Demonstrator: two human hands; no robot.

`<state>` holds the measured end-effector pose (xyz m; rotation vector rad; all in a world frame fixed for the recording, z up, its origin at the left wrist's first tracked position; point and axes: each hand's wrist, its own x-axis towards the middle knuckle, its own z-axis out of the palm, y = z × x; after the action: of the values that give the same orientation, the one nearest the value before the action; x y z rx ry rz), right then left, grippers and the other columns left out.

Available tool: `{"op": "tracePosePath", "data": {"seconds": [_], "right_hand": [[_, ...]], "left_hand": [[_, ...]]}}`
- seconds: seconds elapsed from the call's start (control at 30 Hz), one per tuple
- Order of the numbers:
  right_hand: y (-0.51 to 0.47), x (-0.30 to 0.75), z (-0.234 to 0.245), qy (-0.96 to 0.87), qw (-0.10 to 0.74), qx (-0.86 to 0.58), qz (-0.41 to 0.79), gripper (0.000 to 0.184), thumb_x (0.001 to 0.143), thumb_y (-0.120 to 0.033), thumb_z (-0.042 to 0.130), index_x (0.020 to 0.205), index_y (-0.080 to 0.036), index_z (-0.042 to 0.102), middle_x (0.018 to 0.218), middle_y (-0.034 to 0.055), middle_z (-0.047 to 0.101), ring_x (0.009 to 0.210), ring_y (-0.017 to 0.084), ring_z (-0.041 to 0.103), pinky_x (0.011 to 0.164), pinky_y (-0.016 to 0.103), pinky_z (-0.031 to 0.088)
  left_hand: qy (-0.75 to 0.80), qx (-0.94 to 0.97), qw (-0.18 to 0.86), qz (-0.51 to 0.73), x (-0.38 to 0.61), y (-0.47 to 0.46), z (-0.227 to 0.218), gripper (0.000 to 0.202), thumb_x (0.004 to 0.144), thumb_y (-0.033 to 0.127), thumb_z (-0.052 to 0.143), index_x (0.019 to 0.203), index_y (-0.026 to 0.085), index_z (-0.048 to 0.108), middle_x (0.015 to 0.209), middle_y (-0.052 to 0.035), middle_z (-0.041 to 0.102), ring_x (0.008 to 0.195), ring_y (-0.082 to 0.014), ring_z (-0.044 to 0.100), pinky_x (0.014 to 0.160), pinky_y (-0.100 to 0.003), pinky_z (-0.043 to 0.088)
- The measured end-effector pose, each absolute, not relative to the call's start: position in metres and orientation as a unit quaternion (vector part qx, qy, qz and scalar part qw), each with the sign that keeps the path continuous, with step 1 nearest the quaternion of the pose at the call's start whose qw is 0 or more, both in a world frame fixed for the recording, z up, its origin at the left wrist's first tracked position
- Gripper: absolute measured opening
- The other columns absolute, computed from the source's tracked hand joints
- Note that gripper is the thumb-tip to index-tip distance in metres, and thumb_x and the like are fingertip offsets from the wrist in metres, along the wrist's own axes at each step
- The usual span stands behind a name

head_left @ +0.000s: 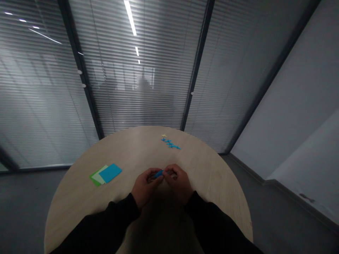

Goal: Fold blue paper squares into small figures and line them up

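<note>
My left hand (146,186) and my right hand (178,182) meet above the middle of a round pale wood table (132,151). Between their fingertips they pinch a small strip of blue paper (158,174), partly hidden by my fingers. Its exact shape cannot be made out. Several small blue paper stars (170,144) lie in a loose row towards the far edge, with one pale yellow paper star (164,135) just beyond them. To the left of my hands lie overlapping sheets of blue, pale green and green paper (109,173).
Glass partitions with slatted blinds (140,70) stand beyond the table, and a blurred figure shows behind them. A grey wall (299,95) rises to the right. Grey floor (23,201) surrounds the table. My black sleeves reach in from the near edge.
</note>
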<state>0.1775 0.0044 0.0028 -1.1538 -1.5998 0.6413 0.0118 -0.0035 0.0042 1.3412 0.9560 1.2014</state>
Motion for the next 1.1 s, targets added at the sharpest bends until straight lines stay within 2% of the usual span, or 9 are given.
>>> {"op": "tracePosePath", "data": {"seconds": [0.07, 0.13, 0.23, 0.33, 0.53, 0.73, 0.9, 1.0, 1.1], "right_hand": [[0.004, 0.176, 0.002, -0.637, 0.502, -0.491, 0.318, 0.016, 0.083, -0.035, 0.065, 0.085, -0.019, 0.064, 0.077, 0.0028, 0.064, 0.069, 0.016, 0.06, 0.056, 0.024, 0.046], [0.003, 0.175, 0.0, -0.622, 0.502, -0.488, 0.352, 0.018, 0.083, -0.036, 0.066, 0.087, -0.019, 0.062, 0.074, 0.0014, 0.063, 0.066, 0.015, 0.059, 0.054, 0.024, 0.045], [0.002, 0.173, -0.001, -0.621, 0.515, -0.464, 0.365, 0.017, 0.083, -0.035, 0.066, 0.088, -0.02, 0.06, 0.074, 0.0006, 0.063, 0.065, 0.015, 0.059, 0.055, 0.024, 0.046], [0.001, 0.174, 0.002, -0.647, 0.513, -0.439, 0.355, 0.012, 0.085, -0.032, 0.064, 0.089, -0.02, 0.062, 0.077, 0.0013, 0.064, 0.068, 0.015, 0.06, 0.057, 0.025, 0.047], [0.002, 0.184, 0.01, -0.721, 0.487, -0.405, 0.281, 0.011, 0.088, -0.025, 0.061, 0.094, -0.021, 0.07, 0.089, 0.0039, 0.067, 0.077, 0.016, 0.063, 0.065, 0.027, 0.049], [0.003, 0.185, 0.009, -0.724, 0.488, -0.405, 0.27, 0.011, 0.089, -0.023, 0.059, 0.095, -0.021, 0.068, 0.089, 0.0041, 0.068, 0.078, 0.016, 0.064, 0.065, 0.026, 0.05], [0.001, 0.183, 0.008, -0.742, 0.503, -0.389, 0.213, 0.012, 0.091, -0.023, 0.057, 0.096, -0.021, 0.069, 0.087, 0.0047, 0.066, 0.077, 0.017, 0.062, 0.064, 0.026, 0.049], [0.002, 0.182, 0.007, -0.745, 0.51, -0.381, 0.201, 0.013, 0.093, -0.024, 0.057, 0.095, -0.021, 0.069, 0.087, 0.0046, 0.065, 0.075, 0.016, 0.061, 0.062, 0.025, 0.048], [0.003, 0.181, 0.007, -0.752, 0.501, -0.379, 0.201, 0.013, 0.094, -0.025, 0.056, 0.095, -0.022, 0.069, 0.086, 0.0039, 0.065, 0.073, 0.015, 0.061, 0.061, 0.025, 0.048]], "left_hand": [[0.399, 0.552, 0.534, 0.502, 0.012, -0.004, 0.006, 0.036, 0.074, 0.035, 0.078, 0.103, 0.015, 0.069, 0.098, -0.011, 0.077, 0.09, -0.023, 0.071, 0.084, -0.037, 0.054], [0.41, 0.536, 0.543, 0.5, 0.011, -0.005, 0.008, 0.035, 0.075, 0.035, 0.077, 0.102, 0.015, 0.069, 0.089, -0.0089, 0.076, 0.082, -0.0214, 0.07, 0.079, -0.035, 0.054], [0.418, 0.51, 0.558, 0.504, 0.01, -0.005, 0.01, 0.036, 0.075, 0.037, 0.077, 0.101, 0.014, 0.069, 0.075, -0.0045, 0.073, 0.072, -0.0182, 0.068, 0.072, -0.032, 0.054], [0.397, 0.489, 0.584, 0.511, 0.01, -0.005, 0.01, 0.043, 0.072, 0.038, 0.08, 0.105, 0.014, 0.066, 0.07, -0.0015, 0.071, 0.068, -0.0163, 0.067, 0.069, -0.029, 0.053], [0.367, 0.464, 0.608, 0.529, 0.009, -0.005, 0.009, 0.055, 0.074, 0.042, 0.079, 0.118, 0.014, 0.061, 0.073, -0.0018, 0.072, 0.072, -0.0174, 0.069, 0.075, -0.032, 0.054], [0.39, 0.5, 0.563, 0.53, 0.005, -0.004, 0.009, 0.048, 0.076, 0.033, 0.077, 0.117, 0.014, 0.062, 0.074, -0.0028, 0.074, 0.073, -0.0176, 0.069, 0.074, -0.031, 0.052], [0.37, 0.448, 0.605, 0.544, 0.006, -0.002, 0.007, 0.055, 0.073, 0.033, 0.081, 0.119, 0.014, 0.059, 0.076, -0.004, 0.075, 0.072, -0.016, 0.069, 0.071, -0.028, 0.052], [0.378, 0.401, 0.636, 0.54, 0.008, -0.001, 0.005, 0.053, 0.068, 0.035, 0.085, 0.111, 0.012, 0.062, 0.084, -0.0082, 0.078, 0.072, -0.0154, 0.07, 0.074, -0.028, 0.053], [0.381, 0.397, 0.634, 0.543, 0.009, -0.001, 0.005, 0.054, 0.069, 0.038, 0.085, 0.111, 0.012, 0.062, 0.079, -0.0076, 0.077, 0.071, -0.0156, 0.07, 0.074, -0.028, 0.053]]}}
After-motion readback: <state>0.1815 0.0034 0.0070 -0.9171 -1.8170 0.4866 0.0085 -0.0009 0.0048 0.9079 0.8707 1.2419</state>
